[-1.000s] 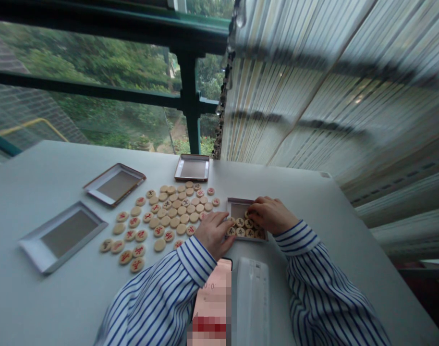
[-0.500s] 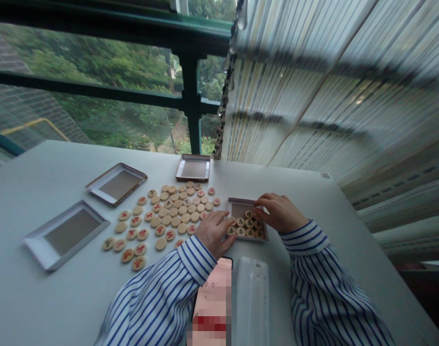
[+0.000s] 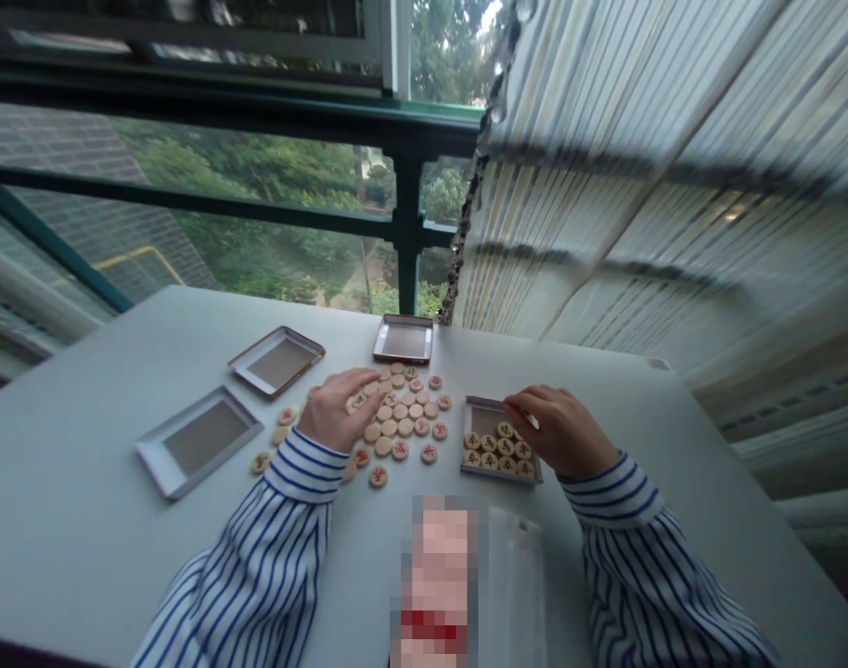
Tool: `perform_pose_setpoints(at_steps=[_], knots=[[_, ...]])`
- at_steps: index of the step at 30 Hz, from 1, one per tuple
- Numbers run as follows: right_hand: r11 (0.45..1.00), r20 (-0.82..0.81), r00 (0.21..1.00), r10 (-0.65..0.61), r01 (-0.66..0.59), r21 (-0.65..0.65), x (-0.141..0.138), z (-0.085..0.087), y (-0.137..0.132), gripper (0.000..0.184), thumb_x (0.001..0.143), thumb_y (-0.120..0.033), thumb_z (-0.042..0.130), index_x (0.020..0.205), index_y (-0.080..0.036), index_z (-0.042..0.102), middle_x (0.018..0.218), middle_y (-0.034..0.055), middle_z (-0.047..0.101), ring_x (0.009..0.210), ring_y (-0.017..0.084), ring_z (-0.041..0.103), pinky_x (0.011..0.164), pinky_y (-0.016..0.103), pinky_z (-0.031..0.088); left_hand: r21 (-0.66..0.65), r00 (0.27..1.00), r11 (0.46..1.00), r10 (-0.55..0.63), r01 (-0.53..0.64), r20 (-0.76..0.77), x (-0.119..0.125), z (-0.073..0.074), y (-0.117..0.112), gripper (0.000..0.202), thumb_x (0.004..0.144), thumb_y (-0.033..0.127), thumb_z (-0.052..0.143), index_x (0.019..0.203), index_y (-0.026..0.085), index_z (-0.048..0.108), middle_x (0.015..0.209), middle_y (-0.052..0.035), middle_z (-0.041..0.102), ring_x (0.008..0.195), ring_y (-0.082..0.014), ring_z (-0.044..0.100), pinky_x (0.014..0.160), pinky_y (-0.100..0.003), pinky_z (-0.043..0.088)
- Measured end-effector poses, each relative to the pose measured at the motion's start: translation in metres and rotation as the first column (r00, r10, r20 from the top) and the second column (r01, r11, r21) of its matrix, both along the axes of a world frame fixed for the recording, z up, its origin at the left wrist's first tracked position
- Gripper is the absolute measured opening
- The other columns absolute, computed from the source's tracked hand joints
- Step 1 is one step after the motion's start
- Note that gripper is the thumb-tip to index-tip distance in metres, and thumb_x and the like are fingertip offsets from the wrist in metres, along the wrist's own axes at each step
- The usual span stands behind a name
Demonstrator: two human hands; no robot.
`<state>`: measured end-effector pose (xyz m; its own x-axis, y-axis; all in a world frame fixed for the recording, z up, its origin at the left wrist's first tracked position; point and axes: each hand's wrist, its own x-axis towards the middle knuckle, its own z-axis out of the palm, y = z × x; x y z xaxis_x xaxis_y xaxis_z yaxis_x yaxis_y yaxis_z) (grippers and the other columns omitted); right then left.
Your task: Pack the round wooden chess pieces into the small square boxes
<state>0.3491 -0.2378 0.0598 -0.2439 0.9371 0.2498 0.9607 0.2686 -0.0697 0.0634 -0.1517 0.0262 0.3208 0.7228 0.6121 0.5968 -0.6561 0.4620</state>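
My left hand [image 3: 337, 408] reaches over the spread of round wooden Chinese chess pieces [image 3: 389, 427], fingers stretched out and thumb apart. It hides several pieces beneath it, and I see nothing held in it. Some pieces show red characters, a few show black ones, and many are blank side up. To the right, a shallow open box [image 3: 485, 415] holds rows of black-character pieces [image 3: 506, 446] in its near part. My right hand [image 3: 567, 427] is at the box's right side, fingers curved over its far right corner and thumb apart from them. Whether the fingertips touch the box is unclear.
Two open trays or lids, a brown-edged one [image 3: 277, 360] and a white one [image 3: 198, 441], lie at the left. Another shallow tray [image 3: 403, 340] sits at the far edge. A phone-like object [image 3: 438, 575], blurred out, and a clear plastic case [image 3: 518, 584] lie in front.
My left hand has left the box's left side and moved left over the loose pieces. My right hand stays by the box. The whole view has shifted.
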Motion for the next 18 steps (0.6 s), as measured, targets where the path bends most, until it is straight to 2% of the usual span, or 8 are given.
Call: perform_pose_setpoints(at_steps=[3, 6, 13, 18], knots=[[0.999, 0.0, 0.999, 0.034, -0.034, -0.007, -0.012, 0.0, 0.003, 0.019, 0.085, -0.024, 0.045, 0.087, -0.018, 0.063, 0.083, 0.0049, 0.065, 0.078, 0.015, 0.056, 0.07, 0.026, 0.036, -0.005, 0.998, 0.998, 0.058, -0.058, -0.009, -0.022, 0.0, 0.011, 0.026, 0.077, 0.033, 0.053, 0.092, 0.015, 0.063, 0.092, -0.007, 0.068, 0.086, -0.0188, 0.063, 0.08, -0.032, 0.05], [0.998, 0.02, 0.998, 0.053, -0.052, -0.042, -0.027, 0.0, 0.009, 0.019, 0.085, -0.024, 0.045, 0.092, -0.019, 0.062, 0.085, 0.0055, 0.065, 0.079, 0.016, 0.057, 0.07, 0.027, 0.036, 0.009, 0.997, 0.997, 0.072, -0.071, -0.031, -0.035, -0.008, 0.021, 0.026, 0.077, 0.034, 0.052, 0.092, 0.016, 0.063, 0.091, -0.0063, 0.068, 0.084, -0.0188, 0.063, 0.078, -0.031, 0.051], [0.982, 0.059, 0.992, 0.108, -0.098, -0.161, -0.074, 0.006, 0.034, 0.021, 0.085, -0.026, 0.043, 0.094, -0.02, 0.06, 0.093, 0.0067, 0.065, 0.088, 0.017, 0.056, 0.073, 0.029, 0.035, 0.082, 0.987, 0.989, 0.131, -0.123, -0.093, -0.052, -0.037, 0.035, 0.023, 0.077, 0.026, 0.05, 0.092, 0.015, 0.063, 0.088, -0.0083, 0.068, 0.081, -0.0202, 0.063, 0.074, -0.032, 0.051], [0.968, 0.062, 0.984, 0.165, -0.15, -0.203, -0.105, -0.005, 0.068, 0.02, 0.083, -0.027, 0.047, 0.097, -0.02, 0.059, 0.095, 0.0066, 0.065, 0.09, 0.019, 0.055, 0.072, 0.029, 0.036, 0.051, 0.978, 0.99, 0.138, -0.132, -0.158, -0.062, -0.056, 0.041, 0.026, 0.076, 0.025, 0.05, 0.098, 0.015, 0.061, 0.093, -0.0096, 0.067, 0.084, -0.0219, 0.062, 0.077, -0.036, 0.05]])
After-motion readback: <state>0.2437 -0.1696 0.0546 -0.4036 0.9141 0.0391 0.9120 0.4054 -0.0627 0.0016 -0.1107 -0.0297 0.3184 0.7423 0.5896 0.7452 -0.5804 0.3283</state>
